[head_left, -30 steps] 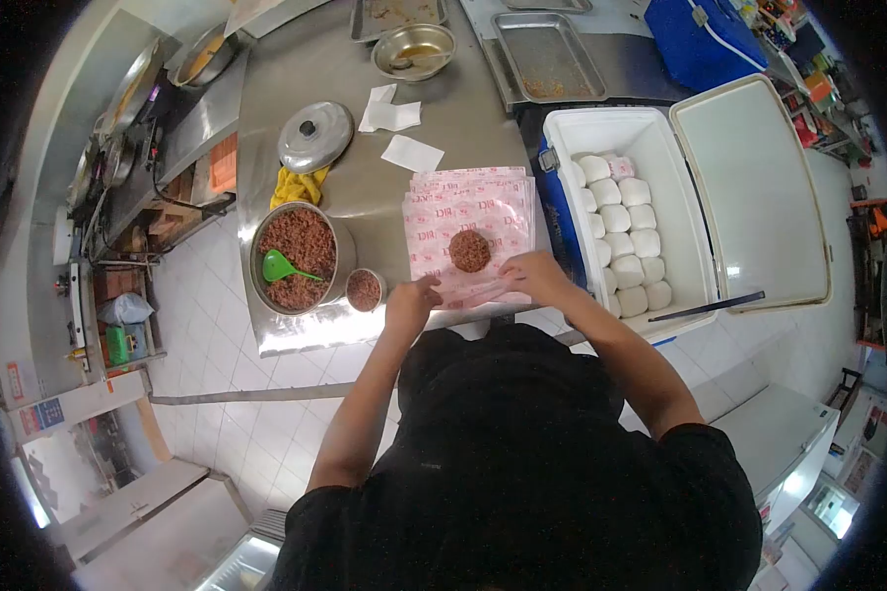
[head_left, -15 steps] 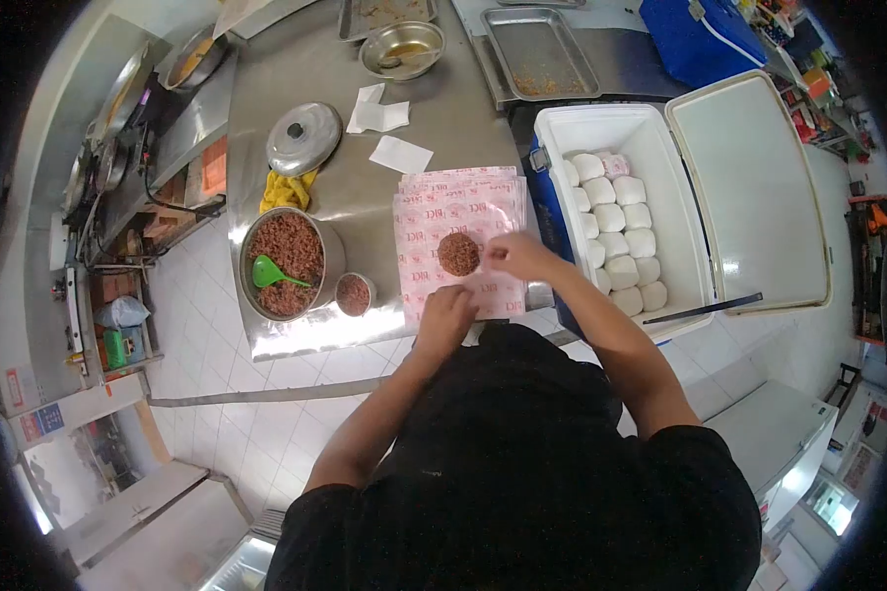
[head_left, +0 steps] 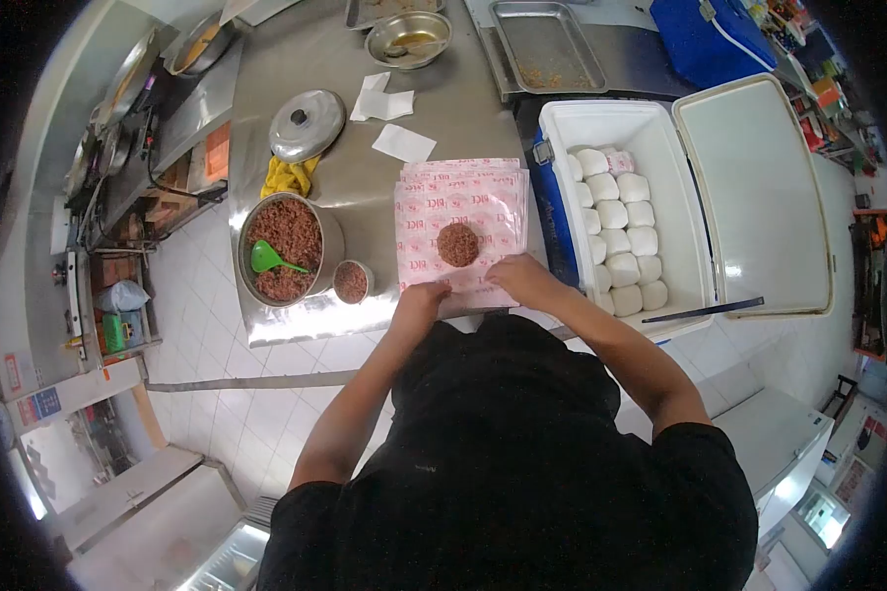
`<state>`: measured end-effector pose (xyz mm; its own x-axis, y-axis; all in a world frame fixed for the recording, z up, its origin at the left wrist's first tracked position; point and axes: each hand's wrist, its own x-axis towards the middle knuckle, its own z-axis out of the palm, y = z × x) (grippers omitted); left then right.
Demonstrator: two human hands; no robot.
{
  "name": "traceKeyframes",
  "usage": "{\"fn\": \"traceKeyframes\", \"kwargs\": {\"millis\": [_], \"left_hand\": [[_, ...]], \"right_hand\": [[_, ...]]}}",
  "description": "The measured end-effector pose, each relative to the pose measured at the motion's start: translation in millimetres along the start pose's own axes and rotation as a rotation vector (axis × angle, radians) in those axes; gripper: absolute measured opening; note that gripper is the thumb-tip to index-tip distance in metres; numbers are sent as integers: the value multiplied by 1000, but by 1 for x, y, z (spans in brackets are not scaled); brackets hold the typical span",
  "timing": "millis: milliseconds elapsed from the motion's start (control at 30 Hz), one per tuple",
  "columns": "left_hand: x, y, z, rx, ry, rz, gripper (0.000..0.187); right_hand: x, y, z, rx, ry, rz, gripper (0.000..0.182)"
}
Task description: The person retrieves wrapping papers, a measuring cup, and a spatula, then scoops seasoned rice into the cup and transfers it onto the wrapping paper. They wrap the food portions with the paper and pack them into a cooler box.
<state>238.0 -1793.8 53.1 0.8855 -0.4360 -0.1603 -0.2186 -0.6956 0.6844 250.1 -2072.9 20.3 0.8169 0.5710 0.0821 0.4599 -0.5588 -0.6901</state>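
A round portion of reddish-brown rice [head_left: 458, 245] lies on the top sheet of a stack of pink printed wrapping paper [head_left: 424, 209]. My left hand [head_left: 424, 300] is closed at the near left edge of the paper, fingertips on it. Level with it on the right, my right hand [head_left: 522, 280] pinches the near right part of the sheet. The near edge between the hands looks slightly raised. Left of the stack stand a small cup of rice [head_left: 353, 282] and a large metal pot [head_left: 336, 246] of the same rice, with a green ladle [head_left: 268, 257] in it.
To the right, an open cooler [head_left: 606, 113] holds several white wrapped bundles [head_left: 616, 241]. A pot lid [head_left: 307, 126], yellow cloth [head_left: 289, 178], white paper pieces [head_left: 404, 143] and a metal bowl [head_left: 409, 39] sit farther back on the steel table [head_left: 365, 207]. A metal tray [head_left: 547, 49] is beyond.
My right hand has come down from beside the rice to the near right part of the paper. My left hand has shifted left along the near edge.
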Motion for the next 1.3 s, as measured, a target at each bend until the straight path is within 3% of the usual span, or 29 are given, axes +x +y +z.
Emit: {"fn": "traceKeyframes", "kwargs": {"millis": [100, 200, 300, 367, 433, 500, 533, 600, 633, 700, 767, 800, 867, 900, 1000, 1067, 1133, 1200, 1267, 1300], "left_hand": [[4, 1, 1, -21, 97, -1, 8], [6, -5, 4, -24, 96, 41, 25], [10, -1, 5, -94, 17, -169, 43], [3, 49, -18, 260, 346, 55, 48], [-5, 74, -23, 358, 496, 229, 49], [-11, 81, -18, 193, 465, 344, 46], [-9, 95, -27, 56, 415, 353, 35], [-10, 153, -78, -399, 154, 171, 20], [-13, 194, -124, -558, 70, 245, 16], [-29, 255, -208, -726, -88, 501, 28], [-52, 280, -238, -757, -190, 292, 34], [-58, 293, -253, -605, -329, 17, 35], [-56, 320, -286, -253, -624, -471, 38], [-53, 316, -280, -268, -632, -452, 38], [-41, 277, -238, 326, -623, -607, 40], [-38, 229, -198, 764, -558, -717, 43], [-16, 104, -73, 677, -427, -87, 49], [0, 1, 35, 669, -339, 273, 56], [3, -29, 78, 646, -189, 341, 63], [5, 11, 56, 544, -29, 278, 73]], "right_hand": [[8, -11, -18, 194, -7, 188, 20], [10, -12, -26, 398, -77, 303, 26], [16, -6, -28, 406, -171, 313, 27], [21, 19, -14, 296, -163, 216, 28], [31, 28, -12, 342, 18, 351, 27], [34, 32, -9, 390, 170, 464, 30], [34, 33, -9, 415, 231, 509, 33], [30, 34, -7, 416, 325, 592, 37], [24, 30, -3, 393, 351, 631, 37], [16, 23, -5, 459, 335, 651, 37], [3, 2, -17, 646, 235, 636, 36], [0, 11, -13, 388, 115, 807, 35], [-2, 21, -4, 379, 183, 800, 30], [-1, 26, -2, 373, 234, 790, 28], [3, 36, 13, 254, 363, 741, 28], [2, 38, 18, 355, 448, 713, 28], [11, 29, 18, 384, 448, 763, 30], [15, 11, 3, 291, 441, 784, 35], [7, 13, 1, 198, 228, 891, 43], [0, 11, 1, 159, 256, 785, 43]]}}
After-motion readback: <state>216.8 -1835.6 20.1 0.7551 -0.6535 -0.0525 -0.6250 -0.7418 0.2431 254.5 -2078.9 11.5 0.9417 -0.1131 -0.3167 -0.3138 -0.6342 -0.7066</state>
